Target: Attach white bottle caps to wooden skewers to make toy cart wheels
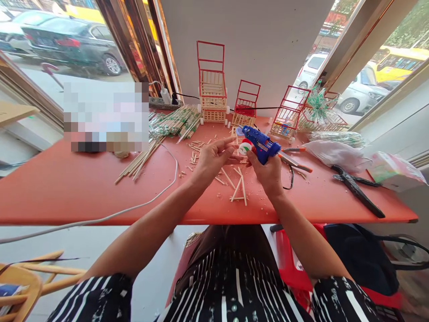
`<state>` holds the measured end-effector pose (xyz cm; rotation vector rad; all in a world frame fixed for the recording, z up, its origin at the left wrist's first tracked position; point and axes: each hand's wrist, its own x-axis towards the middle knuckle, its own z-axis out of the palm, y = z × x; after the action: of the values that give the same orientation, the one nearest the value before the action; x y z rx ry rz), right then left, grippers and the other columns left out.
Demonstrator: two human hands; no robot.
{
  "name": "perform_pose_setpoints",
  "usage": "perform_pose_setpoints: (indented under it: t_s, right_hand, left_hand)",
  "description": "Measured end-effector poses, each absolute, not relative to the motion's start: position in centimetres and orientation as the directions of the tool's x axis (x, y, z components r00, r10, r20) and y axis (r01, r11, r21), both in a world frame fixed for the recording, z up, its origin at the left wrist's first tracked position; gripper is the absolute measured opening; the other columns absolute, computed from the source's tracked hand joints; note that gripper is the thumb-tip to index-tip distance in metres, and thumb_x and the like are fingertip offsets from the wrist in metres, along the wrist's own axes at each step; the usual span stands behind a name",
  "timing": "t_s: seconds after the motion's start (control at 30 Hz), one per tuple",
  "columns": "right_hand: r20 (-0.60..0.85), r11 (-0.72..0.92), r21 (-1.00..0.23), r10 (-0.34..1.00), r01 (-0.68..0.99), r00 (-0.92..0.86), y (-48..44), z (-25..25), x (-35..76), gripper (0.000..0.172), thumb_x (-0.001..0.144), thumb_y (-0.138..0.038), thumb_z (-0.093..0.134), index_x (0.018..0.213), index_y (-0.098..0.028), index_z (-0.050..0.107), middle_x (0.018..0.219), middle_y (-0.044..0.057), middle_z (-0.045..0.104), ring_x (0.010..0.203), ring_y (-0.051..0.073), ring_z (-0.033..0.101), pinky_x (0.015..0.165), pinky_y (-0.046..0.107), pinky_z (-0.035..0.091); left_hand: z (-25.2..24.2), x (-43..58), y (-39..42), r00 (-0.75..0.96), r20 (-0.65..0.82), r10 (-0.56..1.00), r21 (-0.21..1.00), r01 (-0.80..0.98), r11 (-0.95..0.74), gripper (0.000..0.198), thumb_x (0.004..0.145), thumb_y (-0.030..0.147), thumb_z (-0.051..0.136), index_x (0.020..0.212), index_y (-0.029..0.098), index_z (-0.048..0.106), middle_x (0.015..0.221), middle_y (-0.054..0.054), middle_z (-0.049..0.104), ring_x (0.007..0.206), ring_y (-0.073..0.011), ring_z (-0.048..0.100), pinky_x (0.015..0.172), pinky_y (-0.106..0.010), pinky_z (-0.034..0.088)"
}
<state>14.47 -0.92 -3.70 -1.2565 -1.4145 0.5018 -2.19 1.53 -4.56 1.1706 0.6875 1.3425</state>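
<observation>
My right hand (271,175) grips a blue hot glue gun (259,142), its nozzle end pointing left. A round white cap (245,148) with a green mark and a red edge sits between my hands. The fingers of my left hand (216,157) are bent around the cap's left side and underneath, and my right thumb lies close to its right edge. Part of a small wooden-stick piece behind the cap is hidden by my hands. Below them, several pale wooden sticks (241,188) lie on the red table (134,203).
A tall cart of sticks with a red handle (212,89) stands at the back, beside smaller carts (246,103) (290,114). Bundled sticks (182,120) lie left; short cut pieces (196,152) are scattered nearby. Orange-tipped cutters (295,158), black-handled tool (358,190) and plastic bag (337,154) lie right. A white cable (134,208) crosses left.
</observation>
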Motion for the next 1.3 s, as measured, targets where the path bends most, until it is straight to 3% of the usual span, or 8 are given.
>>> perform_pose_setpoints:
  t_s: [0.1, 0.23, 0.43, 0.57, 0.83, 1.0, 1.3]
  right_hand:
    - [0.475, 0.351, -0.819, 0.859, 0.454, 0.191, -0.9, -4.0, 14.7, 0.045, 0.081, -0.064, 0.071, 0.089, -0.020, 0.071, 0.074, 0.003, 0.075, 0.066, 0.023, 0.072, 0.066, 0.035, 0.059]
    - [0.551, 0.387, -0.741, 0.818, 0.549, 0.167, -1.0, -4.7, 14.7, 0.040, 0.087, -0.060, 0.068, 0.093, -0.021, 0.072, 0.080, 0.004, 0.075, 0.076, 0.024, 0.071, 0.074, 0.036, 0.058]
    - [0.680, 0.483, -0.575, 0.731, 0.661, 0.058, -1.5, -4.5, 14.4, 0.034, 0.092, -0.054, 0.067, 0.099, -0.020, 0.069, 0.089, 0.007, 0.075, 0.080, 0.024, 0.069, 0.077, 0.036, 0.054]
    - [0.695, 0.502, -0.546, 0.718, 0.670, 0.029, -1.6, -4.4, 14.4, 0.031, 0.094, -0.051, 0.066, 0.096, -0.020, 0.068, 0.087, 0.007, 0.073, 0.078, 0.024, 0.068, 0.075, 0.036, 0.053]
    - [0.664, 0.465, -0.583, 0.746, 0.666, 0.061, -1.2, -4.8, 14.6, 0.032, 0.091, -0.052, 0.067, 0.096, -0.021, 0.071, 0.088, 0.007, 0.075, 0.080, 0.025, 0.069, 0.079, 0.038, 0.055]
    - [0.587, 0.404, -0.707, 0.793, 0.581, 0.162, -1.2, -4.8, 14.5, 0.036, 0.086, -0.056, 0.071, 0.093, -0.021, 0.073, 0.081, 0.005, 0.076, 0.076, 0.025, 0.072, 0.078, 0.039, 0.058]
    - [0.518, 0.376, -0.792, 0.831, 0.482, 0.203, -1.4, -4.2, 14.2, 0.040, 0.083, -0.060, 0.071, 0.092, -0.020, 0.072, 0.080, 0.006, 0.077, 0.081, 0.028, 0.076, 0.075, 0.039, 0.060]
  left_hand:
    - [-4.3, -2.4, 1.3, 0.260, 0.128, 0.957, 0.928, -0.373, -0.023, 0.060, 0.072, 0.061, 0.085, 0.103, 0.012, 0.070, 0.087, -0.007, 0.075, 0.068, -0.0166, 0.076, 0.066, -0.029, 0.064]
    - [-3.6, -2.8, 1.0, 0.423, 0.042, 0.905, 0.919, -0.372, 0.131, 0.059, 0.068, 0.063, 0.087, 0.086, 0.009, 0.071, 0.086, -0.010, 0.076, 0.073, -0.0166, 0.076, 0.068, -0.025, 0.063]
    - [-3.7, -3.1, 1.2, 0.455, 0.051, 0.889, 0.907, -0.394, 0.150, 0.052, 0.068, 0.051, 0.092, 0.091, 0.008, 0.074, 0.088, -0.009, 0.077, 0.078, -0.0151, 0.076, 0.073, -0.023, 0.062]
    - [-3.7, -3.1, 1.2, 0.446, 0.065, 0.893, 0.890, -0.430, 0.150, 0.046, 0.070, 0.045, 0.092, 0.093, 0.009, 0.074, 0.087, -0.009, 0.078, 0.080, -0.0152, 0.075, 0.078, -0.026, 0.063]
    - [-3.7, -2.7, 1.0, 0.380, 0.141, 0.914, 0.907, -0.420, 0.035, 0.048, 0.070, 0.047, 0.092, 0.096, 0.011, 0.072, 0.087, -0.007, 0.078, 0.079, -0.0166, 0.076, 0.080, -0.030, 0.062]
    - [-4.3, -2.1, 1.3, 0.221, 0.205, 0.953, 0.929, -0.351, -0.119, 0.054, 0.056, 0.048, 0.097, 0.086, 0.011, 0.073, 0.075, -0.006, 0.076, 0.069, -0.0190, 0.075, 0.068, -0.032, 0.063]
    - [-4.0, -1.8, 0.6, 0.188, 0.237, 0.953, 0.925, -0.344, -0.162, 0.050, 0.063, 0.045, 0.093, 0.095, 0.010, 0.077, 0.083, -0.008, 0.080, 0.078, -0.0216, 0.077, 0.082, -0.038, 0.065]
